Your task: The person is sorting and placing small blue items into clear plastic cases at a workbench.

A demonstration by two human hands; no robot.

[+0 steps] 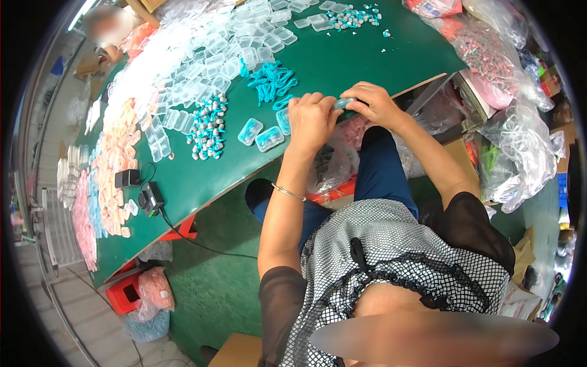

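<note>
Between my two hands, over the near edge of the green table, is a small clear plastic case [344, 103]. My left hand [310, 119] has its fingers closed on the case's left end, and my right hand [373, 103] pinches its right end. Whatever lies inside is mostly covered by my fingers. Beside my left wrist sit small clear cases with teal cord in them: one case [250, 131] at the left, a second case [269, 139], and a third case [283, 121] partly behind the hand. A heap of teal cords [270, 82] lies just beyond.
The green table [391, 73] carries a large pile of clear cases [202, 70], grey-and-teal plugs [208, 125], peach pieces [119, 165] and a black corded device [150, 199]. Plastic bags [489, 61] crowd the right. A red bin [125, 293] stands below. Another person [113, 27] is at far left.
</note>
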